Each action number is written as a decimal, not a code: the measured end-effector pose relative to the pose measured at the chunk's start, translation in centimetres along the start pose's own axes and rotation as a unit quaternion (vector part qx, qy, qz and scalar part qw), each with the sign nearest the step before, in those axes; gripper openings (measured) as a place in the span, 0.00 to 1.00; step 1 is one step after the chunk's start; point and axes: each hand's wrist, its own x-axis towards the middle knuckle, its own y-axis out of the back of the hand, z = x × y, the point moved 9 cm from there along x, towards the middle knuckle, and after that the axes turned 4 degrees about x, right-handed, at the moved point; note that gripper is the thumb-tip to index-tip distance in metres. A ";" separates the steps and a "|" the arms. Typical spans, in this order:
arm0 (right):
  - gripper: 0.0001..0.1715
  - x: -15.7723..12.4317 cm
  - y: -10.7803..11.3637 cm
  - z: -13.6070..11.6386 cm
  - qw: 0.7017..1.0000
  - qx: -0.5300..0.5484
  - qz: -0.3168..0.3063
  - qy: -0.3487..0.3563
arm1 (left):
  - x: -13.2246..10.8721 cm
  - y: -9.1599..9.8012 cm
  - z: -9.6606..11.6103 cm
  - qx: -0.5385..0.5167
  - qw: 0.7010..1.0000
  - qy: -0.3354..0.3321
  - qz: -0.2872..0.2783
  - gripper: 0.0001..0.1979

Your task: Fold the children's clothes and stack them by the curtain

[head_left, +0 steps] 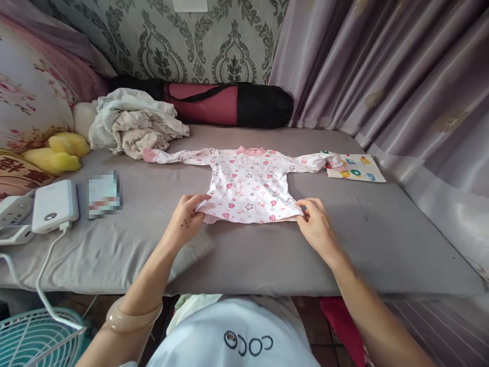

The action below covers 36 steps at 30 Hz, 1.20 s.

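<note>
Pink-and-white, the small shirt lies spread between the near and far edges of the bed, sleeves out sideways. The left hand pinches one hem corner, the right hand the other. Laying it flat looks nearly done; its body is unfolded. A folded cloth lies toward the right edge; crumpled clothes sit heaped toward the far left corner.

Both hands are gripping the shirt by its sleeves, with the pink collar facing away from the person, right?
Not by the sleeves: in the head view, the left hand and right hand grip the shirt by its hem. The collar does face away.
</note>
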 end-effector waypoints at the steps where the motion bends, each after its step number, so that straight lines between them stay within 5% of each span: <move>1: 0.16 0.0 0.1 -0.1 1.000 -0.011 -0.006 0.014 | 0.0 0.5 -0.1 0.024 1.000 -0.011 0.008 0.22; 6: 0.16 -0.5 -1.1 0.0 0.992 -0.061 -0.096 0.061 | -0.8 1.5 0.1 0.135 0.987 -0.091 0.012 0.23; 16: 0.17 -1.4 -0.4 -0.9 0.950 -0.115 -0.284 0.058 | -1.1 -0.4 -0.1 0.201 0.952 -0.183 -0.138 0.18; 21: 0.21 2.4 -1.3 -3.5 0.960 -0.082 -0.257 0.078 | 1.2 -1.0 5.7 0.133 0.949 -0.252 -0.132 0.15; 24: 0.26 4.3 -5.8 -6.0 0.963 -0.078 -0.227 0.123 | 3.6 -4.1 10.0 0.137 0.948 -0.274 -0.089 0.19; 26: 0.29 4.4 -9.6 -6.9 0.955 -0.096 -0.240 0.143 | 5.0 -7.2 10.9 0.154 0.951 -0.254 -0.090 0.25; 30: 0.34 3.6 -13.7 -6.9 0.948 -0.115 -0.257 0.145 | 6.5 -11.4 8.0 0.203 0.958 -0.170 -0.112 0.26; 36: 0.38 3.7 -12.2 -3.4 0.955 -0.155 -0.245 0.066 | 6.2 -9.5 3.8 0.230 0.961 -0.121 -0.091 0.33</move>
